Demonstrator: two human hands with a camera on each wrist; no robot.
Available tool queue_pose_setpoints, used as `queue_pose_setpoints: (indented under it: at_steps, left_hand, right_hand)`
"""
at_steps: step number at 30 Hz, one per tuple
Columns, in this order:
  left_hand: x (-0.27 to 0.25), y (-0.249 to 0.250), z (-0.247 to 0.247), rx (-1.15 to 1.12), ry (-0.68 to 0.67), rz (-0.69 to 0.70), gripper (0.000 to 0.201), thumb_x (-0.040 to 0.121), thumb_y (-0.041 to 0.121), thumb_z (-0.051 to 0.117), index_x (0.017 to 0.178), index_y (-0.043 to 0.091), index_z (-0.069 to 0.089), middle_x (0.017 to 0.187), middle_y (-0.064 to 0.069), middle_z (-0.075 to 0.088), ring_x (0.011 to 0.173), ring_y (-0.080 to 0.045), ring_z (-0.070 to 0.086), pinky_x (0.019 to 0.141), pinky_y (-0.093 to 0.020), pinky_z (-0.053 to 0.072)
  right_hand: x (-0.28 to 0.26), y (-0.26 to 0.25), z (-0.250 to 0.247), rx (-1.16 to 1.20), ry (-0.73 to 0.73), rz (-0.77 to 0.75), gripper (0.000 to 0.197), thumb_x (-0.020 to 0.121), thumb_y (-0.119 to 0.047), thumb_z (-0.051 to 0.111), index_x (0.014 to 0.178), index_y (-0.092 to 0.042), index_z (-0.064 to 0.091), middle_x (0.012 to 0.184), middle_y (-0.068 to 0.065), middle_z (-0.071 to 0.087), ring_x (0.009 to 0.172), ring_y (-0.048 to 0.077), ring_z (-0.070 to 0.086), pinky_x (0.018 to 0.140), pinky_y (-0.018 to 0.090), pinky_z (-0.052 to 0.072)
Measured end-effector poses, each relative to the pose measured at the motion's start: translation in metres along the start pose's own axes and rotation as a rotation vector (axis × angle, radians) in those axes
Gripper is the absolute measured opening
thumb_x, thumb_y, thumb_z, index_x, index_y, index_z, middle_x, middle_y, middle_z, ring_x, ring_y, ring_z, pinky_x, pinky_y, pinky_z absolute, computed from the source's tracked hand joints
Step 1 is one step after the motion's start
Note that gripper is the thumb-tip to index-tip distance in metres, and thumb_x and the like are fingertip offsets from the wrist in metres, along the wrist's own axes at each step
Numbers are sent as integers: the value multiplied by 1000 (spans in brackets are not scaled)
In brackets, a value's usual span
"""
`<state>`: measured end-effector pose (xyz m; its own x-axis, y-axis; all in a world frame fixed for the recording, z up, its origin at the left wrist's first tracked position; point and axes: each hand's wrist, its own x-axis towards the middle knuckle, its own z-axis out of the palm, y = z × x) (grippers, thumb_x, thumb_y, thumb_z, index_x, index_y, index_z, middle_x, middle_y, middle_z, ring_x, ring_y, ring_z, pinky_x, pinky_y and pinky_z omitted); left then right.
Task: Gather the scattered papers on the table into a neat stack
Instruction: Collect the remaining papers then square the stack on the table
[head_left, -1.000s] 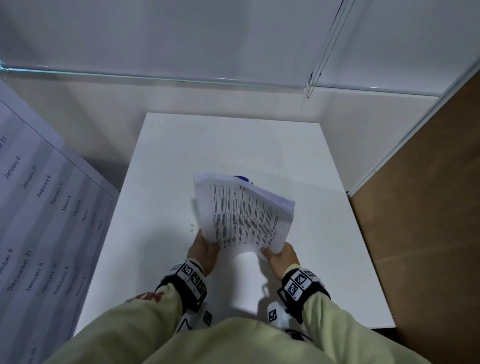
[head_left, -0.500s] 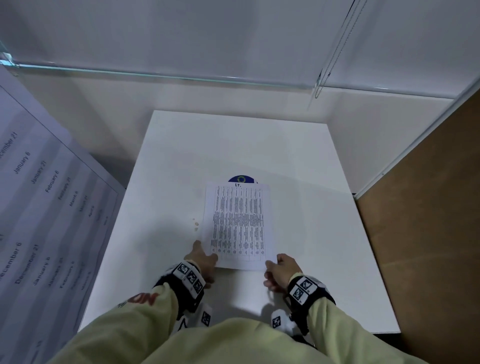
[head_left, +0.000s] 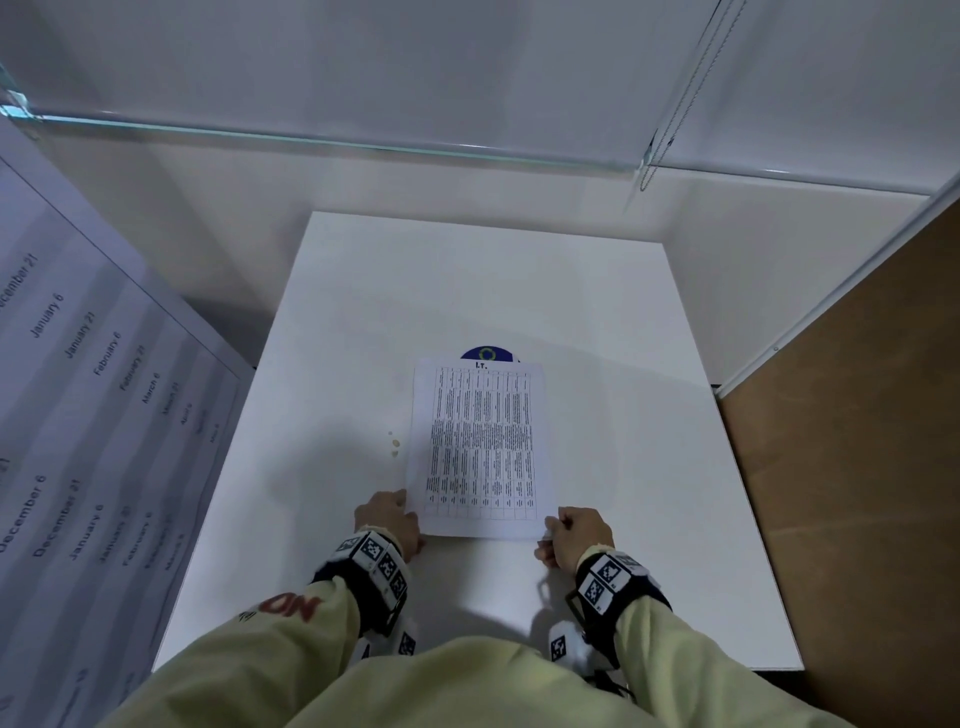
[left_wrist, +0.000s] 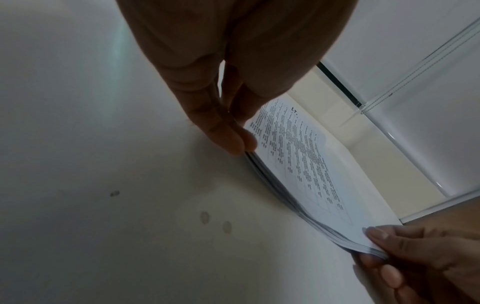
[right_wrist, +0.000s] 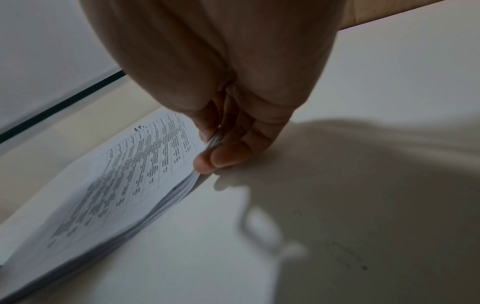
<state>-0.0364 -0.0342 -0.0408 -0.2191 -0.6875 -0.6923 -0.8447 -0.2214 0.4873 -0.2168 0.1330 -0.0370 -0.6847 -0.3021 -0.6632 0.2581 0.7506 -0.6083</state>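
A stack of papers (head_left: 478, 447) lies flat on the white table (head_left: 467, 286), its top sheet a printed table headed "I.T.". My left hand (head_left: 395, 519) is at the near left corner; in the left wrist view its nearly straight fingers and thumb (left_wrist: 241, 142) pinch that corner of the stack (left_wrist: 298, 164). My right hand (head_left: 558, 530) pinches the near right corner, thumb on top and fingers beneath (right_wrist: 210, 148), and that corner of the stack (right_wrist: 116, 185) is slightly raised. No loose sheets lie elsewhere on the table.
A blue round thing (head_left: 487, 354) peeks out from under the stack's far edge. Small stains (head_left: 395, 444) mark the table left of the stack. A large calendar board (head_left: 78, 415) leans at the left, a brown panel (head_left: 857, 467) stands at the right, and a wall with a glass ledge (head_left: 363, 143) is behind.
One second ago both hands held the stack up, bent and tilted. It has since come down flat on the table. Both hands stay at its near corners.
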Motion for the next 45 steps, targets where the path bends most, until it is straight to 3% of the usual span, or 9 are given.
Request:
queue_pose_setpoints:
  at_steps: [4,7,11,14,16,19,27,33,45]
  left_hand:
    - [2,-6,2,-53,-24,-23,58,69,23,61,126,10,60,110,-11,72,79,-29,74,74,-38,62]
    - [-22,6,-8,16,-26,-21,44,84,12,62,128,9,57,122,-12,64,52,-13,66,46,-16,55]
    - [-21,3,-5,-7,-18,-19,38,86,8,61,123,7,58,113,-16,68,62,-27,74,62,-36,63]
    - [-23,2,-8,46,-19,2,54,71,31,64,123,18,54,106,-12,66,73,-30,72,68,-37,62]
    - [-28,6,-13,203,7,-6,63,72,44,63,127,21,42,111,-12,60,93,-33,65,78,-35,54]
    - [-28,16,-24,385,106,66,74,80,51,59,139,23,26,133,-16,42,120,-38,48,94,-46,46]
    - [6,72,-13,808,120,635,77,85,45,55,149,25,18,161,-9,16,148,-32,15,116,-51,23]
    - [42,82,5,956,-21,559,101,69,54,72,148,32,13,163,-9,-4,150,-34,0,119,-54,13]
    - [52,101,7,933,-109,424,120,59,52,83,150,34,7,164,-8,-10,150,-36,-3,117,-62,15]
  right_hand:
    - [2,5,-2,-4,-7,21,28,92,2,55,67,-8,49,59,18,58,46,26,57,47,32,49]
    - [3,8,-4,33,-4,40,26,92,7,52,68,-5,51,62,17,57,50,26,52,40,23,46]
    - [1,10,-7,9,-10,51,27,93,5,54,67,-4,51,63,18,57,49,25,52,38,22,45]
    - [-3,6,-12,-119,-10,13,30,94,-10,56,64,-3,54,61,11,64,52,25,57,50,22,46]
    - [-9,-6,-20,-350,45,-48,26,91,-29,57,81,-7,65,78,7,69,74,25,62,68,24,45]
    - [-10,-24,-29,-500,91,-147,45,87,-45,58,119,-14,55,114,14,59,106,32,60,87,32,47]
    - [12,-77,7,-1031,-20,-771,70,88,-51,53,146,-17,33,157,15,24,143,35,21,114,46,30]
    - [43,-88,24,-1251,-243,-706,98,82,-53,61,156,-25,4,165,9,-11,152,33,-7,123,49,8]
    - [58,-107,29,-1274,-270,-666,107,63,-58,73,151,-29,20,163,11,5,149,37,3,118,53,24]
